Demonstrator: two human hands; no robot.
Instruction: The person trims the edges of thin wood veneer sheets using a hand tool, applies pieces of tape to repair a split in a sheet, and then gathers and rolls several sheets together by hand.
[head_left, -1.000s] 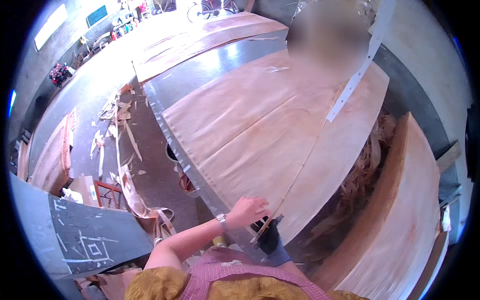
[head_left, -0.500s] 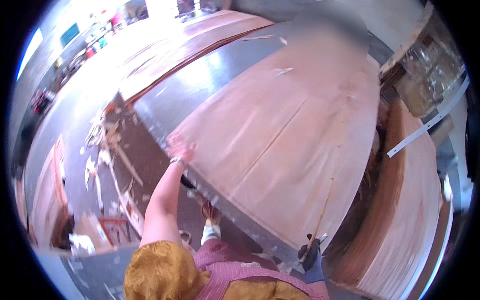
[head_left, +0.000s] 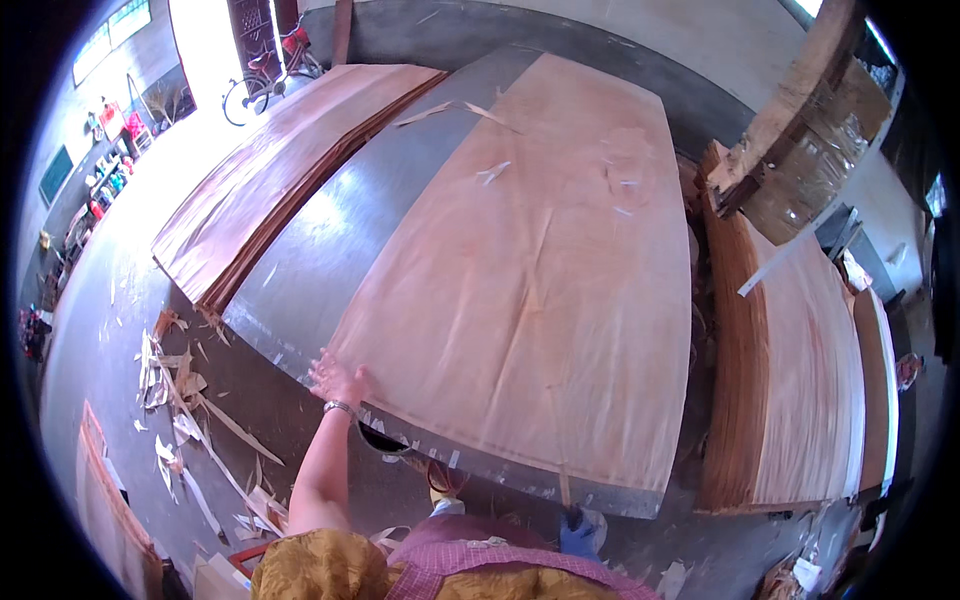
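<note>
A grey metal table [head_left: 330,260] stands on a concrete floor [head_left: 110,300] littered with wood scraps [head_left: 180,400]. A large veneer sheet [head_left: 540,270] lies flat on the table. The left hand [head_left: 337,380] rests, fingers spread, on the sheet's near-left corner (wristband visible). The right hand [head_left: 580,532], gloved in blue, grips the near edge; its fingers cannot be made out.

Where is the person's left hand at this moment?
In the head view, the left hand rests lower left of centre, on the near left corner of the large veneer sheet on the grey table.
</note>
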